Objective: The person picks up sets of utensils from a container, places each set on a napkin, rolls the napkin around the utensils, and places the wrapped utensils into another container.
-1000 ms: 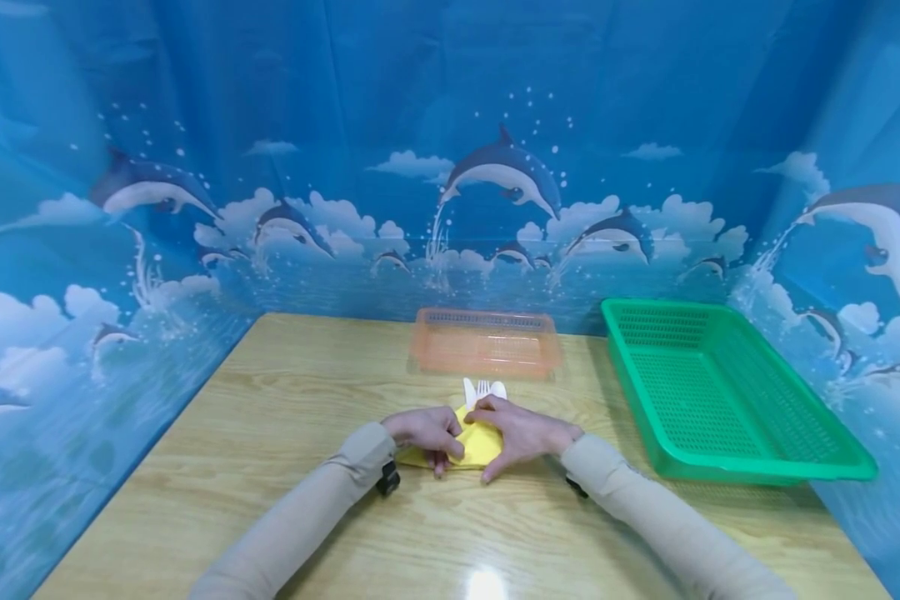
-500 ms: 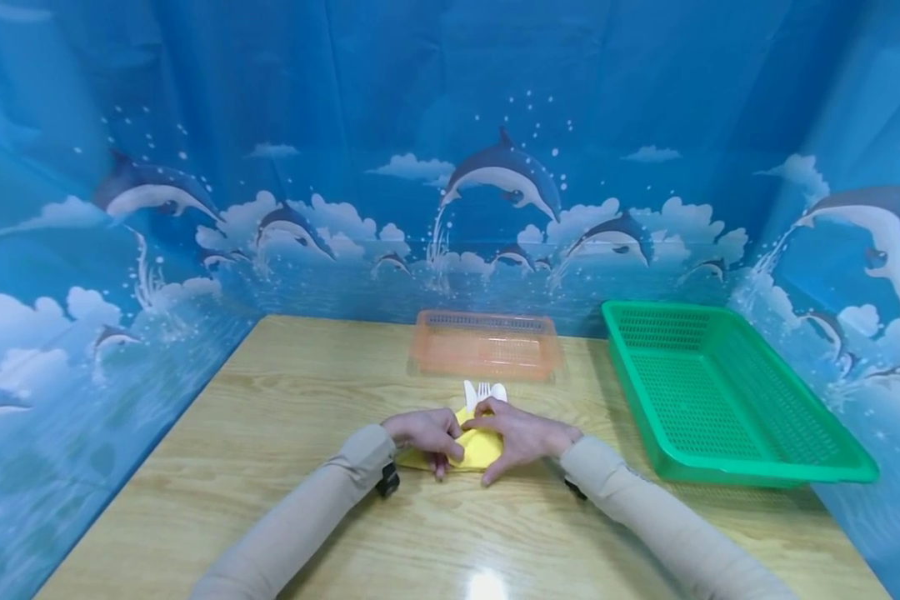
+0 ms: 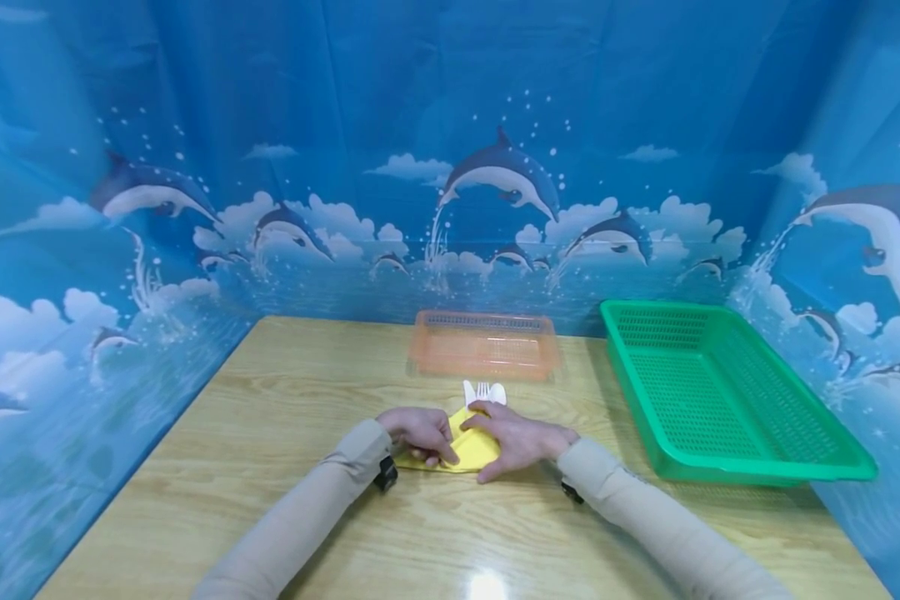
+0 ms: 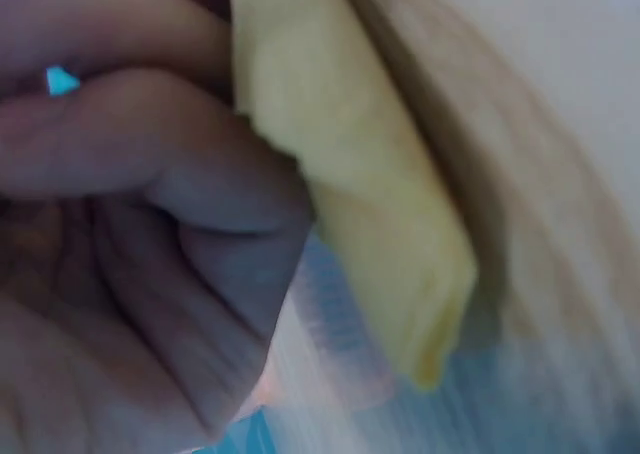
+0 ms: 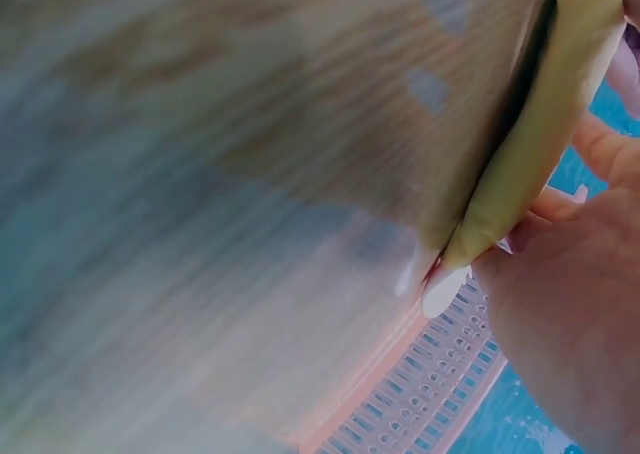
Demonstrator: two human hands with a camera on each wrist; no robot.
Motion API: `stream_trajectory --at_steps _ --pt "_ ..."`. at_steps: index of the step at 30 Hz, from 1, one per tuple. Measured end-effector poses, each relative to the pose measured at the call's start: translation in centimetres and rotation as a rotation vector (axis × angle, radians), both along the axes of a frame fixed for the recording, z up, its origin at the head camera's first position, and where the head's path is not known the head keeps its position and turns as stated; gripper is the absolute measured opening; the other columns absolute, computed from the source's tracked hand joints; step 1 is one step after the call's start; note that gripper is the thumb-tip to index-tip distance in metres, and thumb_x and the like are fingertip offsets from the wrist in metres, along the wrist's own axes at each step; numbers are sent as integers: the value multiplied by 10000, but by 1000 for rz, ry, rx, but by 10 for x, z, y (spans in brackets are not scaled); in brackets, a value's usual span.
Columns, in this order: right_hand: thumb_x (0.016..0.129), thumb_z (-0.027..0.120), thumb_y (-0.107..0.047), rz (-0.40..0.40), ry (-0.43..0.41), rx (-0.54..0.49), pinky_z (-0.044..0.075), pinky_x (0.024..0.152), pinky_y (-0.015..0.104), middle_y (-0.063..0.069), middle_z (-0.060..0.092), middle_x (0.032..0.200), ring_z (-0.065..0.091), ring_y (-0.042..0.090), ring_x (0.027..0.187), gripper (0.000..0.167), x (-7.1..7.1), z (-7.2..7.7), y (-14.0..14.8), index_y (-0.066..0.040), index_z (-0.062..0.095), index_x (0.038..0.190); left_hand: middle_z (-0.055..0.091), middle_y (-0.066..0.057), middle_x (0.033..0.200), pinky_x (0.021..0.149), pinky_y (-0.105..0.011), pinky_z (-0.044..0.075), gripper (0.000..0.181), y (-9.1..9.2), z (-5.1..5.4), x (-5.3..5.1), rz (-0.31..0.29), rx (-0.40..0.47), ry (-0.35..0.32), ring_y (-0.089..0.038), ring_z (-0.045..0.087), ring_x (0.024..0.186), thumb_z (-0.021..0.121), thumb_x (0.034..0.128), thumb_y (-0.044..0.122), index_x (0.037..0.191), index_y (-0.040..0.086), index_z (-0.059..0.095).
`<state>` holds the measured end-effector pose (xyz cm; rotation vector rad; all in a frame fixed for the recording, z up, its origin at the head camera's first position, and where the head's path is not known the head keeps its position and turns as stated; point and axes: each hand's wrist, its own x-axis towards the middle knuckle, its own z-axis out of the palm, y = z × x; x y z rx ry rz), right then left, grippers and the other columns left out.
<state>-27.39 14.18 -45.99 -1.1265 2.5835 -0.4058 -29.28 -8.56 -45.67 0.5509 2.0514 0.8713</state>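
Observation:
A yellow napkin (image 3: 474,450) lies folded on the table between both hands. The heads of a white knife (image 3: 469,392), a white fork (image 3: 483,390) and a white spoon (image 3: 498,392) stick out of its far edge; their handles are hidden. My left hand (image 3: 418,432) grips the napkin's left part, its fingers curled and its thumb on the cloth. In the left wrist view a folded yellow edge shows beside these fingers. My right hand (image 3: 521,440) spreads over the napkin's right side, fingertips on the cloth near the cutlery and thumb extended at the near edge.
An orange see-through basket (image 3: 429,357) stands behind the napkin at the table's back edge. To the right is a large green basket (image 3: 663,433). A blue curtain printed with dolphins (image 3: 495,171) encloses the wooden table (image 3: 270,417).
The left hand has shifted slightly left, showing more of the napkin. The right fingers have moved a little nearer on the cloth. The cutlery and baskets stay where they were.

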Motion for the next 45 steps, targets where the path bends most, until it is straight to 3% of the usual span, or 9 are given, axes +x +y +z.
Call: stream_trajectory --at_steps 7,10,16,25,29,32,36,45 --pt "780 737 -584 -5 -16 22 251 1188 546 144 197 1606 207 354 1477 843 1 -1 -3 -195 404 1450 621 -29 497 350 -152 413 248 -3 -1 3 120 -19 -79 -51 517 368 743 860 172 669 58 633" --pt "833 660 -619 -21 -16 37 224 1199 543 141 190 1613 190 350 1486 790 2 -1 -6 -199 403 1451 620 -38 498 358 -160 443 241 -4 -1 5 157 -20 -88 -63 539 373 746 855 158 674 48 631" --pt "993 411 -571 -42 15 78 151 1225 533 155 193 1611 153 352 1500 617 5 -2 -14 -158 401 1451 597 -21 474 344 -149 412 289 -4 4 7 153 -80 -32 -53 512 357 762 839 166 598 54 649" --pt "1045 317 -488 -46 49 125 58 1243 504 173 136 1631 66 334 1521 550 6 -7 -15 -143 351 1471 552 8 461 349 -128 350 318 -2 10 5 181 -144 27 -38 451 359 788 817 143 564 80 605" --pt "1055 308 -439 -36 54 125 58 1240 518 189 139 1628 63 352 1518 506 6 -9 -15 -136 356 1457 523 13 459 357 -145 341 342 -2 14 7 189 -176 120 -51 434 373 807 791 99 563 99 551" --pt "1059 302 -407 -37 54 133 68 1239 522 196 142 1626 69 360 1516 487 7 -6 -16 -129 357 1455 514 24 467 368 -160 338 348 1 19 9 139 -204 228 -61 433 396 815 782 106 553 112 552" --pt "1060 288 -368 -46 59 133 82 1235 531 206 143 1623 76 372 1513 470 9 -3 -16 -113 364 1448 533 19 501 387 -168 349 322 8 25 12 98 -167 272 -75 453 430 781 818 121 572 107 575" --pt "1057 319 -376 -80 44 89 89 1236 526 213 168 1616 93 374 1512 480 11 -2 -20 -78 382 1428 576 -10 516 386 -191 439 244 15 29 22 107 -125 298 -98 515 429 749 832 59 635 57 605"
